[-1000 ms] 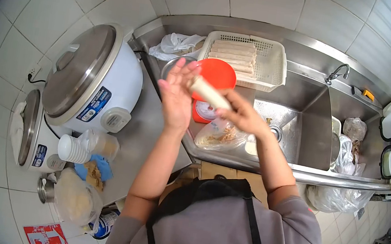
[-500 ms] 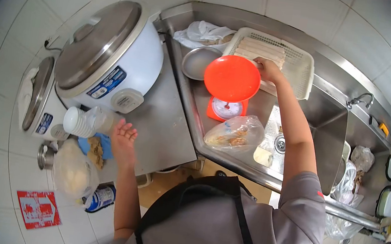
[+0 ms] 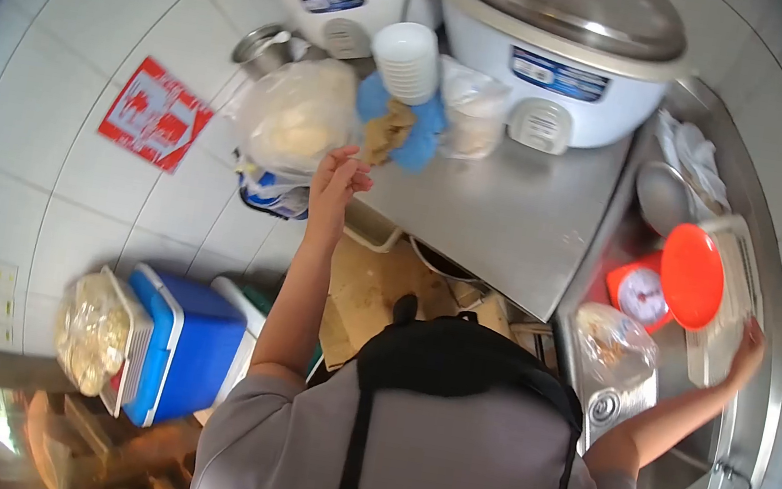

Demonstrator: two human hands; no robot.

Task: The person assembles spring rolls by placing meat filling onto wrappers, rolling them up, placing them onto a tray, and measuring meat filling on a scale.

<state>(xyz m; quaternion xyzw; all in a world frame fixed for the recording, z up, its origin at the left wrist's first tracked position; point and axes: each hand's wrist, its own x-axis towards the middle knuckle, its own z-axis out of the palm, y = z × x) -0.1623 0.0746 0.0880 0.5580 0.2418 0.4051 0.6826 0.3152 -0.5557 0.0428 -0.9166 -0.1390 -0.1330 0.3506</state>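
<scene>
On the left, my left hand (image 3: 340,178) is raised, fingers loosely curled and apart. Its fingertips are close to a clear plastic bag (image 3: 293,119) with pale contents; whether they touch is unclear. A crumpled brown cloth or paper (image 3: 388,131) lies on a blue one (image 3: 421,143) just past them. At the far right, my right hand (image 3: 746,356) is over the side of a white plastic basket (image 3: 706,357), and its fingers are too blurred to read. Beside it stands a red kitchen scale (image 3: 640,292) with a round red pan (image 3: 693,277).
Two large rice cookers (image 3: 560,57) stand at the back, with stacked white cups (image 3: 405,59) in front. A bag of food (image 3: 614,344) lies by the sink drain (image 3: 603,408). A metal bowl (image 3: 664,197) sits behind the scale. Blue cooler (image 3: 194,347) at lower left.
My view has swung left, so the scale and basket now appear farther right. My left hand has moved from beside the cups to the plastic bag. My right hand stays at the basket.
</scene>
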